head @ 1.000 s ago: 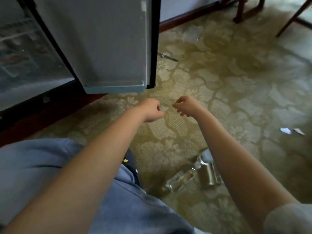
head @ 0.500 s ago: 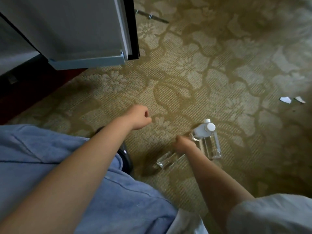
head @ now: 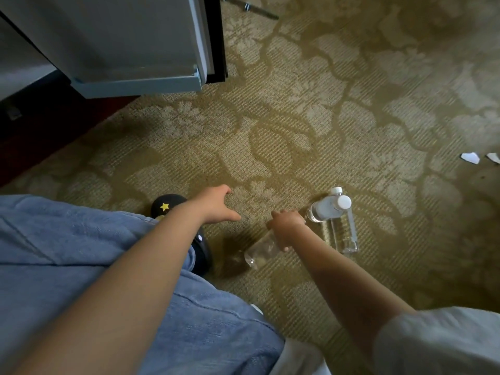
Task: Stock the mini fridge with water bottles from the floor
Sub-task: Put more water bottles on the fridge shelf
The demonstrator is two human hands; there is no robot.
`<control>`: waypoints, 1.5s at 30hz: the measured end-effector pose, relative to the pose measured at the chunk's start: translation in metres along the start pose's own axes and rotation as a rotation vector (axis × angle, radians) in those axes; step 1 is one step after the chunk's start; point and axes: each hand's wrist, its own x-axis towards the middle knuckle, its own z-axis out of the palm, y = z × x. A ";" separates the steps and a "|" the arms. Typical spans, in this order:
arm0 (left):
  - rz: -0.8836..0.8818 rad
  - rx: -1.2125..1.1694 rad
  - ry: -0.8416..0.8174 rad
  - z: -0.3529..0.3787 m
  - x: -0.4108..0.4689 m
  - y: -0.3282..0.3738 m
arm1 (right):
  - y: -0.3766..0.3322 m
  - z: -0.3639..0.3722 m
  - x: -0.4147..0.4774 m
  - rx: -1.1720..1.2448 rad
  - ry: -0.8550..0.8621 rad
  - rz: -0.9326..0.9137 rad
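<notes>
Three clear water bottles are on the patterned carpet. My right hand grips the upper part of one bottle, which is tilted with its base toward me. Just right of that hand two more bottles with white caps stand side by side. My left hand hovers over the carpet to the left, fingers apart, holding nothing. The open mini fridge door hangs at the top left; the fridge's inside is out of view.
My knee in blue denim and a black shoe with a yellow star fill the lower left. A pen lies on the carpet at the top. Two white paper scraps lie at the right edge.
The view has tilted down from the fridge to the floor. My right hand dropped to the bottles and closed on the tilted one. My left hand lowered and spread its fingers.
</notes>
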 end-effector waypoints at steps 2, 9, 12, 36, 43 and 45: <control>-0.028 -0.008 -0.023 0.000 -0.001 -0.002 | -0.003 -0.022 -0.004 -0.007 0.100 -0.057; -0.035 -0.010 -0.080 -0.006 -0.009 -0.009 | -0.007 -0.100 -0.044 0.200 0.398 -0.189; -0.015 -0.200 -0.097 -0.014 -0.012 -0.013 | -0.001 -0.116 -0.068 0.255 0.531 -0.201; -0.139 -0.220 0.469 -0.010 -0.021 -0.007 | 0.046 0.031 -0.059 1.615 0.980 0.823; -0.092 -0.161 0.400 -0.002 -0.022 0.000 | 0.041 0.057 -0.014 1.991 0.803 0.881; -0.081 -0.151 0.376 -0.002 -0.022 -0.002 | 0.047 0.050 -0.008 2.086 0.801 0.962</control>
